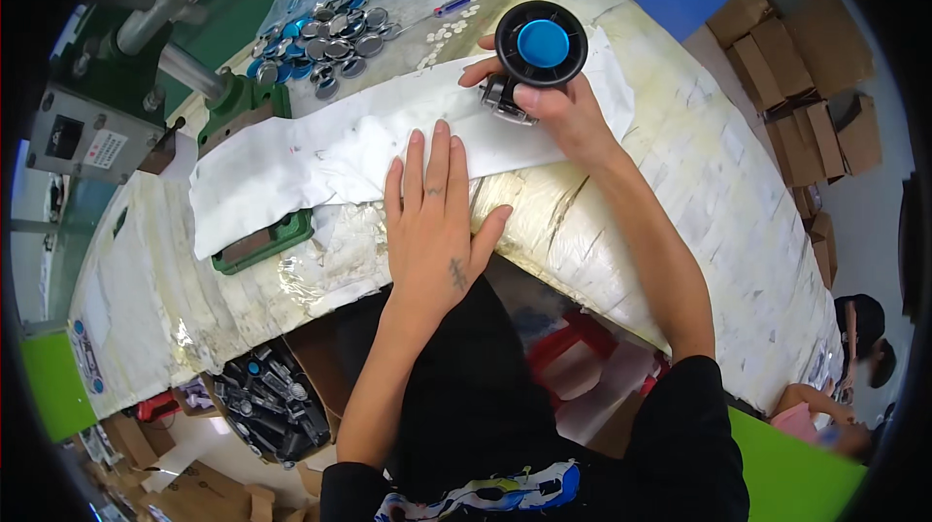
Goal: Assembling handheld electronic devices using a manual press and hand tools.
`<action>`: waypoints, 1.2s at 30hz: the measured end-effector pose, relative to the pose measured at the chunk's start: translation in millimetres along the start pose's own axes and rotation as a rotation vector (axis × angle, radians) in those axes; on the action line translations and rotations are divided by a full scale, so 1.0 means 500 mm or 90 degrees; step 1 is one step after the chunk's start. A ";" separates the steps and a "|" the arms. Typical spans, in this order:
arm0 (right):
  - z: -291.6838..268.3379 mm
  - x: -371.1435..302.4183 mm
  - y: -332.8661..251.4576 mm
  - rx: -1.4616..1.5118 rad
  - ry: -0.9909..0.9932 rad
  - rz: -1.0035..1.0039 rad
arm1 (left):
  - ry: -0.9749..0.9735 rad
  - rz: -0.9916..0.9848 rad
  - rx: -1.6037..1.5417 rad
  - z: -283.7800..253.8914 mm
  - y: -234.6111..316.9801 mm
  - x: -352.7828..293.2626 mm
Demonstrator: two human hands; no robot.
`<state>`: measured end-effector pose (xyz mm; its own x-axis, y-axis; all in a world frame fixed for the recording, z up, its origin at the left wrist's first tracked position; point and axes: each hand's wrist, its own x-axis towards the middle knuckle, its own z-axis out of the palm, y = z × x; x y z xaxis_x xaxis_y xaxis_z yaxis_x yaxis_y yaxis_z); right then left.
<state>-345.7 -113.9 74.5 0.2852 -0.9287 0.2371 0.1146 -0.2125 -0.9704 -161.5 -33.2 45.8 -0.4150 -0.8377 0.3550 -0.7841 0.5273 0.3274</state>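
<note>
My right hand (563, 114) grips a black wheel-like part (541, 41) with a bright blue disc at its centre. A dark, shiny metal piece (507, 100) shows just below the wheel's rim, beside my thumb. I hold the part above the right end of a long white cloth (340, 158). My left hand (432, 206) lies flat with fingers stretched, its fingertips on the cloth and its palm by the near table edge. The cloth runs leftward over a green metal base (262, 242).
A pile of silver and blue round caps (330, 36) lies at the back, near a screwdriver (452, 5) and small white pieces (447, 34). A green press machine (126, 85) stands left. Below the table is a box of black parts (272, 401). Another person (825, 415) is far right.
</note>
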 end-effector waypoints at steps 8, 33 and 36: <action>0.016 -0.005 0.007 0.024 -0.004 -0.014 | 0.006 0.007 0.003 -0.002 -0.003 -0.005; -0.147 -0.007 0.160 -0.098 -0.040 -0.078 | 0.128 0.006 -0.200 0.055 -0.002 -0.018; -0.114 -0.007 0.128 -0.151 -0.041 -0.121 | 0.180 0.026 -0.197 0.069 0.001 -0.022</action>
<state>-393.6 -141.8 8.7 0.3399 -0.8462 0.4103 -0.0510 -0.4523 -0.8904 -173.1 -28.7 11.6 -0.2656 -0.7659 0.5855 -0.5765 0.6129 0.5404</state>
